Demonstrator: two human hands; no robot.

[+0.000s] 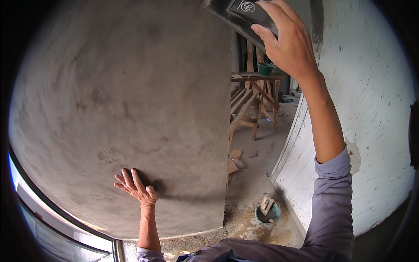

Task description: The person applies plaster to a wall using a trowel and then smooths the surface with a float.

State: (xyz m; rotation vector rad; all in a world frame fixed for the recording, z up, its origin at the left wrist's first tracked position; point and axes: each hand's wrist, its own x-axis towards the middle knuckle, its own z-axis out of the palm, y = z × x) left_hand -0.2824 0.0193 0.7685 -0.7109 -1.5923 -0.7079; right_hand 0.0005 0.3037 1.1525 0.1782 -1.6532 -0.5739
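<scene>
My right hand (286, 37) is raised high at the upper right, fingers and thumb closed round a black, flat, rectangular plastering float (238, 17). The float is beside the right edge of a grey plastered wall (174, 100); whether it touches the plaster cannot be told. Lower down, my left hand (137, 188) has its fingers spread in front of the same wall, with a dark shadow beside it. It holds nothing. The wall surface shows smeared, uneven patches.
A teal bucket (257, 217) of grey mix, with a tool (266, 205) in it, stands on the stained floor. Beyond the wall's edge are a wooden trestle (257, 78) bearing a green bucket (265, 69). A spattered white wall (371, 109) rises on the right; a window (65, 240) is lower left.
</scene>
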